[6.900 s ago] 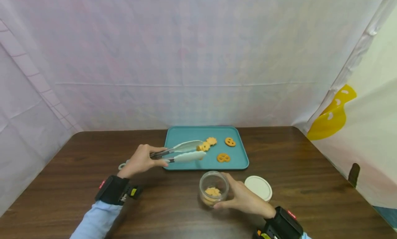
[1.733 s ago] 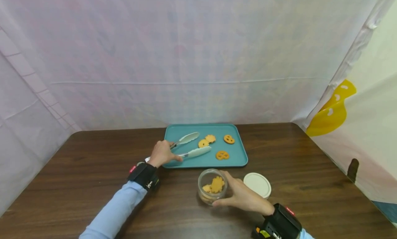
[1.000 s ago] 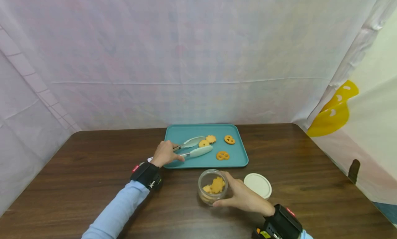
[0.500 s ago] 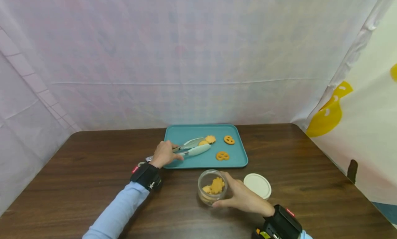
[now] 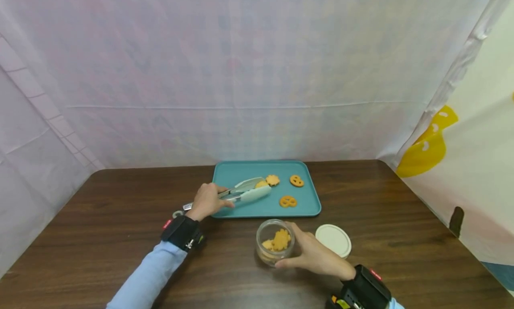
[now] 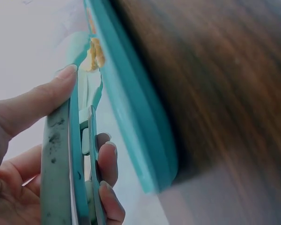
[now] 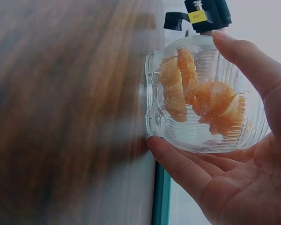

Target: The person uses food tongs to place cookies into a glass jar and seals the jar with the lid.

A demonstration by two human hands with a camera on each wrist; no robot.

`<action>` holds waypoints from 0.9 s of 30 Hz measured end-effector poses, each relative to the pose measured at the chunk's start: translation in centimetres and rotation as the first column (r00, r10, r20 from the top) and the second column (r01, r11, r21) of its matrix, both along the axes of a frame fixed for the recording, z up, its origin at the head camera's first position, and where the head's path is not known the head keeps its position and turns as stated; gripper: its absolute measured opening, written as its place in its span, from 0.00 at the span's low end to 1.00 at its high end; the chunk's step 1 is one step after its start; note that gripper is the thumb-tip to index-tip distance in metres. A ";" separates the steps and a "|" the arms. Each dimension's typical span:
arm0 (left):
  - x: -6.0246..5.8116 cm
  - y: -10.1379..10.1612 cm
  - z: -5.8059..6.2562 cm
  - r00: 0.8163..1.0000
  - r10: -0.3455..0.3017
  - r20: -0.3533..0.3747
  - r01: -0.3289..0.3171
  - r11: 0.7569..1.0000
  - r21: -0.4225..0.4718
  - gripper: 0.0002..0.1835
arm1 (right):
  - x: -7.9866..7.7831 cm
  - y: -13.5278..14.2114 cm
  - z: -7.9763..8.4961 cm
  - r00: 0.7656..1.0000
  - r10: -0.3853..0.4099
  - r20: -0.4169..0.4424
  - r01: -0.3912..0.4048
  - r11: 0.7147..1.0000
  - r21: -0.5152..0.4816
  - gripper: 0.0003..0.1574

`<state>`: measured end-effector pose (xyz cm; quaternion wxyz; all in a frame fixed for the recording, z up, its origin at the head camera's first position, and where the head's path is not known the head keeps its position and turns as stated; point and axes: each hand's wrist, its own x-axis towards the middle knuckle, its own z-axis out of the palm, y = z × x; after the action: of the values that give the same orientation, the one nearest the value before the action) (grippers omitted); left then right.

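Note:
My left hand grips a pair of tongs with pale green tips over the left of the blue tray. Between the tips sits a round yellow cookie, partly hidden by them; the left wrist view shows the cookie there too. Beside it lies a scalloped cookie. With fingers and thumb round its side, my right hand holds a clear glass jar upright on the table in front of the tray. Several cookies lie inside the uncovered jar.
Two pretzel-shaped cookies, a far one and a near one, lie on the tray's right half. A white round lid rests on the brown table right of the jar. A pale cloth hangs behind the table.
Since the oldest frame a cookie has been added to the jar. The tongs, earlier spread on the tray, have narrowed round the round cookie and shifted slightly left. My right hand has stayed put.

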<state>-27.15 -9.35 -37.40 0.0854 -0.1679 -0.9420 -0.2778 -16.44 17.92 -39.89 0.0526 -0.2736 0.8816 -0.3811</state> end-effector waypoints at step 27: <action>1.9 -4.9 1.8 0.935 -0.354 -0.017 0.353 0.926 0.130 0.31 | -0.1 0.0 -0.1 1.000 -0.005 -0.009 0.005 1.000 0.005 0.54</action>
<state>-25.23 -14.27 -35.59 0.0416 -0.3279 -0.8763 -0.3505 -16.59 17.96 -40.01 0.0482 -0.2729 0.8836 -0.3775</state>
